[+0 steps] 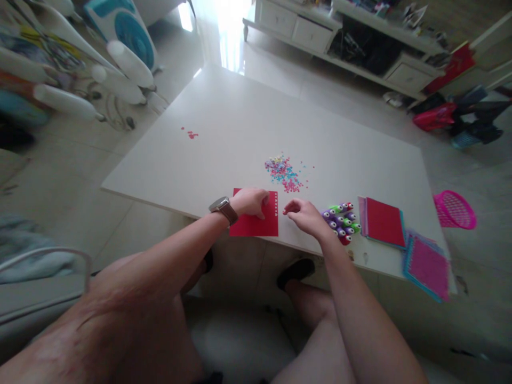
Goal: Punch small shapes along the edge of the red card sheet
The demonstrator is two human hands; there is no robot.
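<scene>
A sheet of red paper [248, 226] with a row of small cut-out holes down its right edge lies at the table's near edge. My left hand [251, 202], with a watch on the wrist, rests on this sheet, thumb and bent fingers apart. Just right of the punched edge is my right hand [302, 214], its thumb and fingertips pinched together. A tiny reddish spot shows at those fingertips, too small to name. Beyond both hands lies a pile of small paper cut-outs [283, 173] in pink, blue, yellow and lilac.
Purple, green and red craft punches [342, 221] stand right of my right hand. Farther right are a red-topped paper stack [384, 221] and punched pink and blue sheets [428, 269]. Red bits [192, 135] lie far left on the white table [224, 101]. A pink basket [456, 209] stands beyond its right edge.
</scene>
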